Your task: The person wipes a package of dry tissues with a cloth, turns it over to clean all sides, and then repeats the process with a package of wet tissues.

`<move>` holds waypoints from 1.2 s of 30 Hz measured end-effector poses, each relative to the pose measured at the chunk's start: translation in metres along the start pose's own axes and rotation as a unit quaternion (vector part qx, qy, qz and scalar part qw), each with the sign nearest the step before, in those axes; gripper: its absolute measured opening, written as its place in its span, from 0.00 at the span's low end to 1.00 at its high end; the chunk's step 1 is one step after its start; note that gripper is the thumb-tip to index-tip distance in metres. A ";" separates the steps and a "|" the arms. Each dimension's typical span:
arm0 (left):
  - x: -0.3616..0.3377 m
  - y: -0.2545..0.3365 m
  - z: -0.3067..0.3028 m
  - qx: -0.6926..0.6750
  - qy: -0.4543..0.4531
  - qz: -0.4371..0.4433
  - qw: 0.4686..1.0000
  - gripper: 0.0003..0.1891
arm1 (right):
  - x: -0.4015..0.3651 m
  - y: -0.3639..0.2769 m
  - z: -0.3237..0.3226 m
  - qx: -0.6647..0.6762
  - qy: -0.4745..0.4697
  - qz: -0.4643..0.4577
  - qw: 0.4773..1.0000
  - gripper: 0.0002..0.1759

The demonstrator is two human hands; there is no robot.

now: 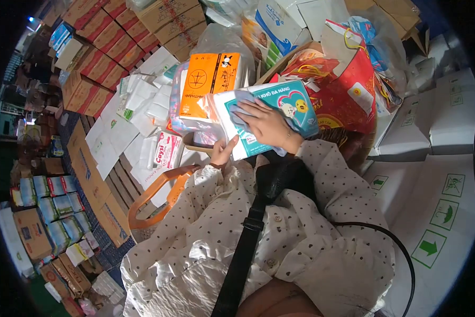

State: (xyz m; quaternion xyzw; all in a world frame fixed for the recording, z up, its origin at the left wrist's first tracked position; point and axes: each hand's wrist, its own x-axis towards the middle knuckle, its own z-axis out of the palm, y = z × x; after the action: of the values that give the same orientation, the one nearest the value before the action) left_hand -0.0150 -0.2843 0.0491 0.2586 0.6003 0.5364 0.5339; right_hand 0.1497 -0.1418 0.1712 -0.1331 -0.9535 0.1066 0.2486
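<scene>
A teal and white package (301, 108) with a heart and cartoon animals is held up in front of my body. My left hand (224, 152) grips its lower left corner, thumb on the front. Pressed on the package's face is a grey-blue cloth (236, 122), with my right hand (265, 124) over it, fingers close together. An orange package (208, 84) lies just behind, on a plastic-wrapped bundle. To the left of my left hand is a pink and white Caysi pack (168, 150).
A red bag (343, 100) stands in a carton at the right. White boxes (433, 211) with green symbols fill the right side. An orange handle (137, 208) is by my left sleeve. Red and brown cartons (103, 58) are stacked at the back left.
</scene>
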 end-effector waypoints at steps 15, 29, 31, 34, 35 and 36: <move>-0.016 0.052 0.000 -0.004 -0.061 -0.018 0.998 0.26 | -0.068 0.097 0.001 0.002 0.148 0.288 0.946 0.21; 0.021 0.148 0.034 -0.090 0.001 0.087 0.992 0.25 | -0.051 0.042 -0.029 0.110 0.166 0.187 0.962 0.22; 0.001 0.168 0.047 -0.096 -0.017 0.133 0.986 0.25 | -0.053 0.060 -0.029 0.172 0.283 0.316 0.889 0.20; -0.015 0.187 0.053 -0.045 -0.027 0.236 0.970 0.27 | 0.015 -0.004 -0.106 0.195 0.441 0.260 0.836 0.14; -0.018 0.191 0.054 0.010 -0.021 0.291 0.956 0.28 | 0.028 -0.021 -0.118 0.195 0.443 0.261 0.835 0.14; -0.021 0.193 0.056 0.012 -0.023 0.291 0.956 0.28 | 0.039 -0.036 -0.126 0.187 0.411 0.241 0.859 0.14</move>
State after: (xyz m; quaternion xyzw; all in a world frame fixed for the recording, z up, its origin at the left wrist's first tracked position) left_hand -0.0077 -0.2259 0.2423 0.4408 0.4925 0.6556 0.3652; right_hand 0.1732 -0.1465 0.3058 -0.3419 -0.6645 0.2754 0.6048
